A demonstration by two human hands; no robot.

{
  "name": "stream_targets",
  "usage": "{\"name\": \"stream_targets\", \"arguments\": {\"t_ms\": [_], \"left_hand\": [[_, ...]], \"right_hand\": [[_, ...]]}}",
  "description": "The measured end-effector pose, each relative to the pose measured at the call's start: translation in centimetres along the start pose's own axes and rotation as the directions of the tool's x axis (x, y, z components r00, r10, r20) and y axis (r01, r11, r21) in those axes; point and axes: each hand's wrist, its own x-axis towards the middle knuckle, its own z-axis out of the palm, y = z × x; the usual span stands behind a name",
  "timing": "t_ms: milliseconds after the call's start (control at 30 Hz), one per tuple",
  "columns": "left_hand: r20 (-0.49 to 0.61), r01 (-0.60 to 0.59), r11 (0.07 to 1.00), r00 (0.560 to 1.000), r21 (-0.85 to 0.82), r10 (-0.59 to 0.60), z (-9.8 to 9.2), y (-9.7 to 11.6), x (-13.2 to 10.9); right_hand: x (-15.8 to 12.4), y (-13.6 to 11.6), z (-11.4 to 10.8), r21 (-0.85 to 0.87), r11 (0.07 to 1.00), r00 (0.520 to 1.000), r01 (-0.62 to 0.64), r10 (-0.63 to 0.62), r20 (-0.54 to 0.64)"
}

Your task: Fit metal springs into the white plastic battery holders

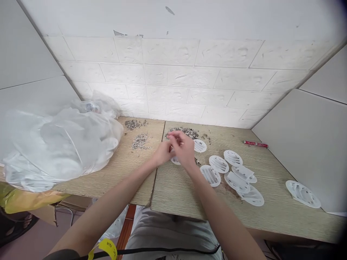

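Note:
My left hand (163, 153) and my right hand (185, 148) meet over the middle of the table, fingers bent and drawn together at the tips. Whatever they pinch is too small or too hidden to make out. Partly covered below them is a white round plastic piece (175, 161) with slots. Just behind my right hand lies a pile of small metal parts (191, 133). Another white slotted disc (200, 146) rests right of that hand, close to the pile.
Several white discs (210, 176) lie to the right, some overlapping; one disc (303, 194) sits farther right. Two small metal piles (140, 141) are at left, beside a large clear plastic bag (65, 141). A red pen-like object (255, 144) lies near the right panel. A brick-patterned wall (173, 77) closes the back.

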Motion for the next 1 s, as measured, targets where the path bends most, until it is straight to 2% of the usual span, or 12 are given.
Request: {"name": "stream_targets", "arguments": {"t_ms": [100,267,500,733,833,933,1000], "left_hand": [[0.002,0.052,0.991,0.999,-0.124,-0.052,-0.6,0.0,0.0],[-0.009,0.111,0.936,0.993,-0.334,-0.121,-1.0,-0.1,0.1],[-0.032,0.155,0.851,0.98,-0.502,-0.198,-1.2,0.2,0.3],[-0.058,0.181,0.795,0.963,-0.58,-0.262,-1.3,0.4,0.3],[-0.061,0.177,0.791,0.963,-0.585,-0.261,-1.3,0.3,0.3],[-0.036,0.197,0.772,0.961,-0.604,-0.273,-1.2,0.3,0.3],[-0.027,0.2,0.765,0.962,-0.612,-0.273,-1.2,0.3,0.2]], "right_hand": [[0.4,1.5,-1.9,0.144,0.977,0.983,-0.156,0.167,-0.071],[0.7,2.3,-3.2,0.06,0.974,0.972,-0.217,0.221,-0.076],[0.7,2.6,-3.6,-0.08,0.952,0.948,-0.295,0.302,0.101],[0.6,3.0,-3.3,-0.133,0.948,0.949,-0.288,0.301,0.09],[0.6,3.0,-3.3,-0.136,0.948,0.955,-0.288,0.294,0.026],[0.6,2.8,-3.3,-0.096,0.956,0.961,-0.276,0.274,-0.031],[0.6,2.6,-3.3,-0.051,0.964,0.965,-0.262,0.262,-0.011]]}}
